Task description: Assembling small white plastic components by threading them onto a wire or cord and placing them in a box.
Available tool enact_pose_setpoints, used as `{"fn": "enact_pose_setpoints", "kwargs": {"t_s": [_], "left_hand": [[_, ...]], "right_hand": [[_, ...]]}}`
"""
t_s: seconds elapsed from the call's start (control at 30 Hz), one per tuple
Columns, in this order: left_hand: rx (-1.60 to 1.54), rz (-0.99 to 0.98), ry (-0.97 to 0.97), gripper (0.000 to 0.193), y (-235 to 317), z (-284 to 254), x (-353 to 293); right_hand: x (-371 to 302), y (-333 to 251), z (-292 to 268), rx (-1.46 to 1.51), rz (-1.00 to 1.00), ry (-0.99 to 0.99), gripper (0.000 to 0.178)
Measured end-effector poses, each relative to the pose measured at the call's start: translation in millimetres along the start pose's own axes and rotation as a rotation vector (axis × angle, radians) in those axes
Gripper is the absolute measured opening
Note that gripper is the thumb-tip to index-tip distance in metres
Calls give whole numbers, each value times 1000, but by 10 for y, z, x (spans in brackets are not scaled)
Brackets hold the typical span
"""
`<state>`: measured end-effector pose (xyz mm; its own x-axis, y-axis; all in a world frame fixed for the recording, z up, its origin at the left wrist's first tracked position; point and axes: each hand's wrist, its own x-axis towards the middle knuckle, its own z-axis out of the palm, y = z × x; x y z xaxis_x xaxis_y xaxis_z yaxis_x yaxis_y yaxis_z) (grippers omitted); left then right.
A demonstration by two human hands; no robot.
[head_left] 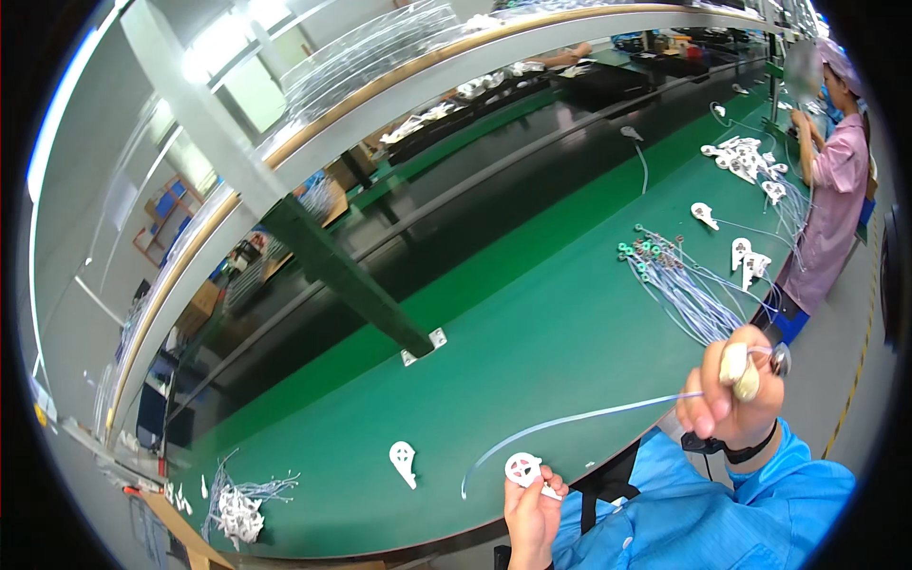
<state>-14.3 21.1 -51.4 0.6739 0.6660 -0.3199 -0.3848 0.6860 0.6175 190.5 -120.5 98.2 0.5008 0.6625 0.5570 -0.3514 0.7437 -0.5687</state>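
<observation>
My left hand (534,518) is closed on a white round plastic housing (522,469) with a short tail and reddish parts in its openings. At the right, my raised right hand (730,391) is closed around a thin light-blue cable (570,416). The cable's free end curves left and down, beside the housing. Yellow finger covers (739,370) sit on fingertips of the right hand. A shiny rounded dark-silver thing (781,359) shows beside these fingers; its kind is unclear. Another white housing (403,464) lies on the green bench, left of my left hand.
A bundle of blue cables (679,285) with green and reddish ends lies beyond my right hand. Loose white housings (746,261) and a heap (746,157) lie farther off. Cabled white parts (239,513) occupy the left end. A post (351,275) stands mid-bench; a co-worker (836,190) is at the right.
</observation>
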Motion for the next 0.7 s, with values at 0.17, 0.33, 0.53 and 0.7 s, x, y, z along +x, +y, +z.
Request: {"fn": "enact_pose_setpoints", "kwargs": {"t_s": [0.17,0.33,0.53,0.7], "left_hand": [[-262,-45,-74,25,146,-24,-99],[-327,-111,-125,23,193,-67,-148],[-250,-124,-44,23,176,53,-169],[-188,-81,-26,22,174,70,-197]], "right_hand": [[-134,79,-100,-133,-43,-67,27],[-207,4,-154,-238,-193,-3,24],[-222,-102,-266,-205,-137,-194,15],[-251,-142,-225,-237,-62,-266,18]]}}
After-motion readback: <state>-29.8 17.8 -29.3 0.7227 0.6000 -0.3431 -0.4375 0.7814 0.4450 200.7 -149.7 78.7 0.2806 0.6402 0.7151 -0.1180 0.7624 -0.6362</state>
